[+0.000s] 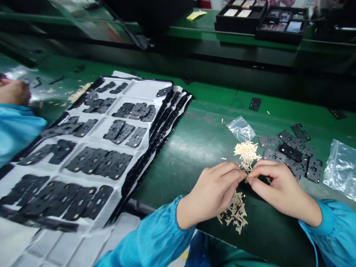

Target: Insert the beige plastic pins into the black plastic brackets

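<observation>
My left hand [213,189] and my right hand [275,185] meet fingertip to fingertip over the green worktop. Both are closed in a pinch on a small tan strip [247,178], mostly hidden by the fingers. Just beyond the fingertips lies a pile of small pale pieces [247,152]. Nearer to me, partly under my left hand, is a heap of tan strips [236,213]. Flat black plates [299,154] lie loosely beyond my right hand, several overlapping. An opened clear zip bag [240,128] rests behind the pale pile.
A stack of white-lined trays [139,89] holding black plates stands at left. Beyond it, a co-worker's hand [13,92] in a blue sleeve works. Another clear bag [340,168] lies at right. Black boxes [240,16] sit on the back shelf [180,27].
</observation>
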A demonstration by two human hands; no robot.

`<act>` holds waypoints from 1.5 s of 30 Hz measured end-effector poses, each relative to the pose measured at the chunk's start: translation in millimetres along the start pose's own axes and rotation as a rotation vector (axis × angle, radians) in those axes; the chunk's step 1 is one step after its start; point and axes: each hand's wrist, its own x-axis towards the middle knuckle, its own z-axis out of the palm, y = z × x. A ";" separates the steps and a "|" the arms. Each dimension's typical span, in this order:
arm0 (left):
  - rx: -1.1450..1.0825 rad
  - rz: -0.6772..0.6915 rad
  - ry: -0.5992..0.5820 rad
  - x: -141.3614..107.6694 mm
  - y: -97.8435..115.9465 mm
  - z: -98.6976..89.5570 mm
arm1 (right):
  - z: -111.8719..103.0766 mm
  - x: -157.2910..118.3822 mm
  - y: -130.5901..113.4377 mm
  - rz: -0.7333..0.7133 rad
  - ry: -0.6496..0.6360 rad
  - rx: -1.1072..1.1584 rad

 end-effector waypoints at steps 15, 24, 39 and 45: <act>-0.233 -0.314 -0.076 -46.1 1.2 1.9 | -11.1 8.4 7.1 0.140 -0.069 0.127; -0.064 -0.091 0.138 -12.9 17.2 5.9 | -5.6 2.9 -0.3 0.062 -0.107 0.087; -0.019 0.008 0.062 5.2 14.9 -0.1 | -11.4 3.1 -7.3 0.016 -0.047 0.075; 0.213 0.050 0.047 9.2 14.0 3.3 | -11.5 3.1 -5.8 0.018 0.004 -0.027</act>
